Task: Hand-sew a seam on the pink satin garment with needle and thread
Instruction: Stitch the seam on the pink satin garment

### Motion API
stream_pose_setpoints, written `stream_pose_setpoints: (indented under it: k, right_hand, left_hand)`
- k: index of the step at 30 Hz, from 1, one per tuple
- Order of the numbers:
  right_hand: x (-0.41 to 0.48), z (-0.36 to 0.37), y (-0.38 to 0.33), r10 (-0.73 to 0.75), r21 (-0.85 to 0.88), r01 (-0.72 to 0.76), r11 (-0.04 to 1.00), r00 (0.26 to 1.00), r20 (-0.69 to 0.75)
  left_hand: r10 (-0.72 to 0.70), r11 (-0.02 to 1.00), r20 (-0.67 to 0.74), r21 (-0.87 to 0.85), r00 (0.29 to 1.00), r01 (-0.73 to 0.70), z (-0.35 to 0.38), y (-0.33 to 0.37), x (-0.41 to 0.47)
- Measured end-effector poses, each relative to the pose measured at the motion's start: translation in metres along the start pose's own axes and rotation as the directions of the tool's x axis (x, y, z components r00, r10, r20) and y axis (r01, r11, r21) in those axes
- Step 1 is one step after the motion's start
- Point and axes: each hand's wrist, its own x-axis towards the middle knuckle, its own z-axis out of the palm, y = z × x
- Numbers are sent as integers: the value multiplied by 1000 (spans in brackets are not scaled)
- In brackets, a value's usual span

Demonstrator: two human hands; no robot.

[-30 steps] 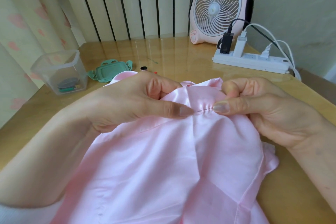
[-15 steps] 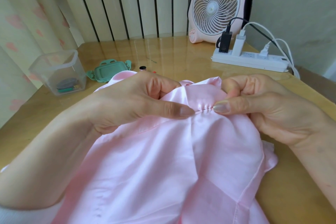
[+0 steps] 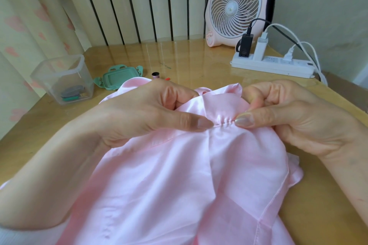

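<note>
**A:** In the head view, where is the pink satin garment (image 3: 199, 175) lying?

**B:** It is spreading across the glossy wooden surface (image 3: 179, 61) toward the person. Its gathered edge is being held up between the two hands.

**A:** What are the hands doing?

**B:** The left hand (image 3: 159, 113) is pinching the fabric between thumb and curled fingers. The right hand (image 3: 288, 117) is pinching it the same way. The thumb tips are facing each other, near but apart.

**A:** And the needle?

**B:** A thin metal sewing needle (image 3: 222, 124) seems to be running left to right through the small pleats, bridging the gap between the thumbs. Its right end is sitting at the right thumb, so I am judging the right hand nearer for pushing and the left for drawing it out. The thread is too fine to see.
</note>
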Motion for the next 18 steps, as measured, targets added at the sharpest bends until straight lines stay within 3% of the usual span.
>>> stream_pose_setpoints:
  k: [9,18]
  right_hand:
    - [0,-6,5,-31,-154,28,988,999,-21]
    - [1,-9,6,-55,-152,53,987,998,-7]
  left_hand:
    - [-6,1000,-13,23,1000,6,1,-4,1]
    - [0,999,-5,33,1000,0,2,-1,2]
